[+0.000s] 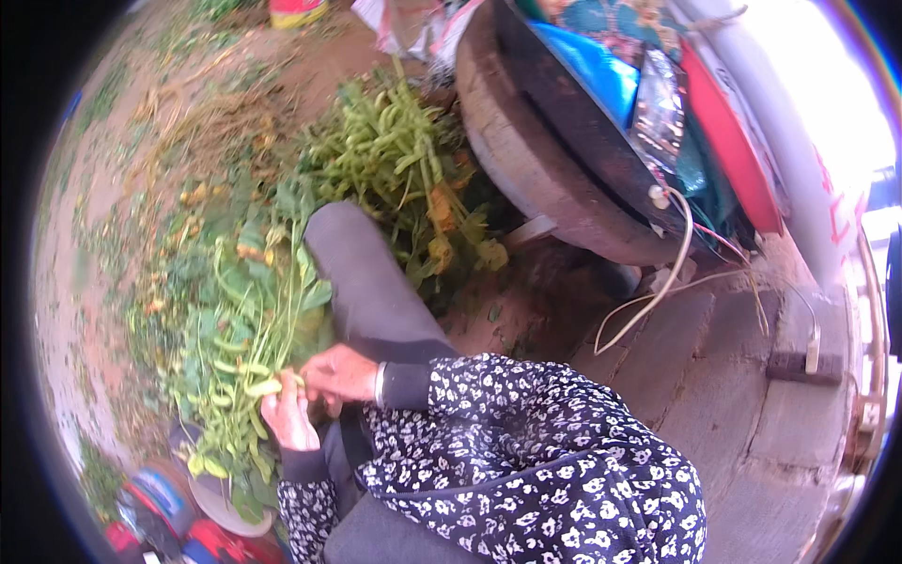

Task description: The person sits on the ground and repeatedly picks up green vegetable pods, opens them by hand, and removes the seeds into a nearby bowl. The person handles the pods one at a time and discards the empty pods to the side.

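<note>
My left hand (287, 417) grips a green bean pod (263, 387) between thumb and fingers. Beside it, my right hand (344, 375), with a pale band at the wrist, has its fingertips bent in at the pod's near end. Where the fingers meet, the exact grip is partly hidden. Uprooted bean plants (232, 331) with long stems, leaves and hanging pods lie just beyond and under the hands. Another bunch of pod-laden stems (384, 134) lies past my bent knee (345, 233), with some yellowed leaves.
A large rusty metal pan (507, 141) stands tilted at upper right, near a blue plastic bag (592, 67) and a red basin (733, 141). A pale cable (680, 282) loops over the brick paving (733, 338). A bowl (232, 511) sits below the plants.
</note>
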### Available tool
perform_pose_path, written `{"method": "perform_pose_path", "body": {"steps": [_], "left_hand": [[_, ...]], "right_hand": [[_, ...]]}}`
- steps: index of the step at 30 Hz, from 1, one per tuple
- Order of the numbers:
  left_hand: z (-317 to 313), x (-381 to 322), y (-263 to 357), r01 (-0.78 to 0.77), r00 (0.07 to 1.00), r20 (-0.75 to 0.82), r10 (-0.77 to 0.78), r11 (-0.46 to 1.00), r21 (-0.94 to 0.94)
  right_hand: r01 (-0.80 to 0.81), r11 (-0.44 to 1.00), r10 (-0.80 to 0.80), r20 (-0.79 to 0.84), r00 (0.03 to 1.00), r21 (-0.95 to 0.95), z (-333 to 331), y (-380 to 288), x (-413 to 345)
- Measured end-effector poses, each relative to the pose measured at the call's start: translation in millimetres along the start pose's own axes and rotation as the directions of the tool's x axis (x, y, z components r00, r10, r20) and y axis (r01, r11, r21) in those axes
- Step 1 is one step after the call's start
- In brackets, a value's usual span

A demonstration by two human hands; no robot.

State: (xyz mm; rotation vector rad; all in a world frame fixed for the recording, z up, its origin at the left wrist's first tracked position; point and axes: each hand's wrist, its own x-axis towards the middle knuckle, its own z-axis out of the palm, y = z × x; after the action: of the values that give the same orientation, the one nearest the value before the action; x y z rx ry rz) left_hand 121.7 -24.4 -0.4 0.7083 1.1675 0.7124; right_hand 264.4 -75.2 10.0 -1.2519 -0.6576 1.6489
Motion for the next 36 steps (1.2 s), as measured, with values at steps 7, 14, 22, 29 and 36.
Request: {"method": "perform_pose_path", "body": {"steps": [7,14,22,29,36], "left_hand": [[0.2,-1.7,2.6,-0.024,0.999,-0.04,0.023,1.0,-0.014],[-16.5,-7.5,20.8,0.181,0.959,0.229,-0.166,0.982,-0.044],[-12.4,-6.4,17.6,0.06,0.964,0.251,-0.086,0.992,0.11],[-28.0,-4.2,16.9,0.158,0.952,0.257,-0.165,0.986,0.047],[-33.3,-3.0,17.2,0.257,0.932,0.27,-0.242,0.966,-0.02]], "right_hand": [[0.117,0.984,-0.124,-0.046,0.991,-0.131,14.0,-2.0,1.3],[-0.18,0.974,0.153,0.184,0.971,0.141,-1.5,-2.8,6.7],[-0.134,0.988,0.124,0.128,0.984,0.071,-4.1,-3.7,6.8],[-0.099,0.993,0.107,0.122,0.987,-0.065,-5.6,0.2,5.2],[0.406,0.522,-0.56,0.057,0.826,-0.751,7.2,-26.7,37.8]]}}
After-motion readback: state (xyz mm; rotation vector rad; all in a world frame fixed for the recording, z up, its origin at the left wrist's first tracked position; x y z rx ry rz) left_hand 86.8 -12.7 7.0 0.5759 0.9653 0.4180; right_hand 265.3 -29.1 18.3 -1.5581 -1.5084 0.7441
